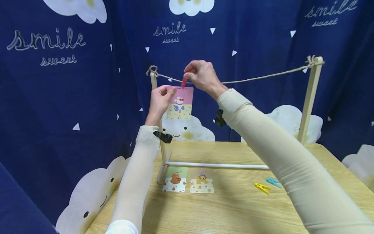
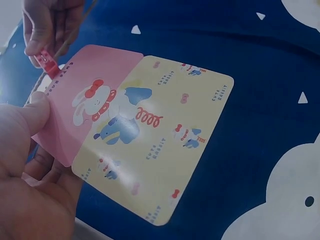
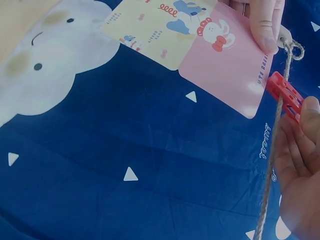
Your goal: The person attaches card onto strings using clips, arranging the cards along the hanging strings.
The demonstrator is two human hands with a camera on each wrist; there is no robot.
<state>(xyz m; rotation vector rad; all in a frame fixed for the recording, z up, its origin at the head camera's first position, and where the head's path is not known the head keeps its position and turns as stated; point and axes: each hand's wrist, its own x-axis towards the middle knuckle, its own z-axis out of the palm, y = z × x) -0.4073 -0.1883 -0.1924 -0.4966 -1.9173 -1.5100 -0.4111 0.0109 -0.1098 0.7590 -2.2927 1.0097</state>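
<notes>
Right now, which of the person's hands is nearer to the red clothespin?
The right: the right hand pinches the red clothespin. The left hand is apart from it, gripping the rabbit card by its upper left corner.

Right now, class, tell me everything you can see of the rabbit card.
The rabbit card looks like stiff, glossy paper with rounded corners, pink above yellow, lettering along the top and a printed rabbit wearing a red bow. It is roughly upright, just below the rope. The left hand pinches near its upper left corner; a red clothespin meets its top edge, grip unclear.
</notes>
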